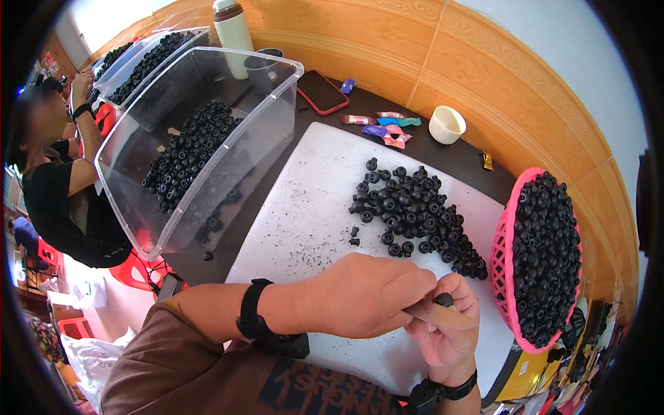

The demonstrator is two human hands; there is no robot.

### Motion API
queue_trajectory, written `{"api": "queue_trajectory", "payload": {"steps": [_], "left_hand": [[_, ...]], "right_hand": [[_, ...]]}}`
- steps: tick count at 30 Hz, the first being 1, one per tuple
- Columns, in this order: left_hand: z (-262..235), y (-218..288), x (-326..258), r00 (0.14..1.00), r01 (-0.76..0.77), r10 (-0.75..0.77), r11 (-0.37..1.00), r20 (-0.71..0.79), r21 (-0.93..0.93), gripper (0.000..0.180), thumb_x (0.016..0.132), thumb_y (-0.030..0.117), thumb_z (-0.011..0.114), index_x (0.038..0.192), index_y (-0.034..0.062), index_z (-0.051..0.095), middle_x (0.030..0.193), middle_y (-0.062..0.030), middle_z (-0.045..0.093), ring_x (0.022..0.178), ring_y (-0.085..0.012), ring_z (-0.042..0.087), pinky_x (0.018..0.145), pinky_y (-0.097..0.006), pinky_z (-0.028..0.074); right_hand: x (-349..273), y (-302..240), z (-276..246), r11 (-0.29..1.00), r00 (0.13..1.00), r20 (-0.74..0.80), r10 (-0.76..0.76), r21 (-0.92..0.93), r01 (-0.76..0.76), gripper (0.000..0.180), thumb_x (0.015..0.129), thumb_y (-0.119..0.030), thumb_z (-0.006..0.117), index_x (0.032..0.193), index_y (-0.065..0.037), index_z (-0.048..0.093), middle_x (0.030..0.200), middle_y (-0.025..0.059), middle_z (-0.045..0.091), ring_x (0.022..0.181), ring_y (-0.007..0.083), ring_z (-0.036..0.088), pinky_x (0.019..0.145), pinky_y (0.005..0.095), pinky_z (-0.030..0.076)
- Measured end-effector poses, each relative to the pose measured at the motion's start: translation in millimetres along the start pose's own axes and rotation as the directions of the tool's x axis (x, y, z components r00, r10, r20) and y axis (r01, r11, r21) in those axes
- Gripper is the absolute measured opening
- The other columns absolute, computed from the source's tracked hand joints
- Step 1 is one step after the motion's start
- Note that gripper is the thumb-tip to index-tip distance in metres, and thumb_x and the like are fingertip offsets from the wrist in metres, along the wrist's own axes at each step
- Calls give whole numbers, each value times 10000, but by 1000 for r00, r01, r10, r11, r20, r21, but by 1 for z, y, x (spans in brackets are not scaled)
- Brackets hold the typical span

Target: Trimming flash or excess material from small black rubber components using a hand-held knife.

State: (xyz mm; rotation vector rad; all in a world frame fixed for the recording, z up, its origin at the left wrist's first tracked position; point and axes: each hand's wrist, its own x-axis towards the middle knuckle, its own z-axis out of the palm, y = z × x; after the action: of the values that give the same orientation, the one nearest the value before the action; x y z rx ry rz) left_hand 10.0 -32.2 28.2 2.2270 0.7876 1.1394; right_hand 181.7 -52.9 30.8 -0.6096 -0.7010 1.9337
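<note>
My left hand [366, 294] is closed around a small knife [443, 317]; its handle is hidden in the fist and the blade points right. In the fingers of my right hand [446, 335] is a small round black part [443, 299], touching or very near the blade. Both hands are over the near side of a white foam board [297, 207]. Just beyond them lies a loose pile of black knob-like parts [408, 207], with black crumbs scattered to the left. At the right a pink basket [503, 277] is heaped with more such parts.
A clear plastic bin [277, 90] partly filled with black parts stands at the left. Behind the board are a phone [323, 92], wrapped sweets [387, 129], a white cup [447, 125] and a bottle [234, 38]. Another person [62, 180] sits at the far left, near further bins.
</note>
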Motion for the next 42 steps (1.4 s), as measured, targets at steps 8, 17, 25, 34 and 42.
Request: {"api": "queue_trajectory", "payload": {"steps": [8,17,25,34,42], "left_hand": [[2,2,2,999,-23,28,991,-37,130,284,672,91,665,897,46,499,675,-34,520,556,-206,550,432,-295,417],[2,4,1,999,-26,28,990,-16,140,294,657,87,665,894,43,497,671,-35,515,557,-205,553,429,-295,416],[5,2,2,999,-31,34,989,-21,146,300,648,87,666,890,45,495,676,-33,516,563,-201,554,434,-295,418],[0,-6,8,877,468,-468,883,114,25,164,790,82,476,927,18,413,747,-159,548,647,-380,541,545,-452,425],[35,-41,-8,903,370,-430,744,25,-556,149,866,172,417,931,38,435,762,-122,550,646,-271,553,568,-378,419]], "right_hand": [[-2,1,-2,999,1000,23,-8,-32,9,202,797,-161,617,876,-28,486,736,65,543,566,121,482,485,237,376],[-3,2,-1,1000,1000,17,5,-22,-5,226,794,-191,626,865,-35,479,748,73,548,556,125,483,488,241,382],[-2,0,-3,1000,1000,27,4,-19,-3,234,793,-196,628,863,-32,476,751,75,548,556,127,486,482,242,381],[-18,-8,10,870,841,438,317,-487,-74,173,771,-108,630,845,-6,512,566,47,484,509,163,471,469,277,375],[0,-4,47,924,967,-126,219,-291,-247,201,769,-102,612,912,-9,505,712,57,533,567,102,464,515,212,372]]}}
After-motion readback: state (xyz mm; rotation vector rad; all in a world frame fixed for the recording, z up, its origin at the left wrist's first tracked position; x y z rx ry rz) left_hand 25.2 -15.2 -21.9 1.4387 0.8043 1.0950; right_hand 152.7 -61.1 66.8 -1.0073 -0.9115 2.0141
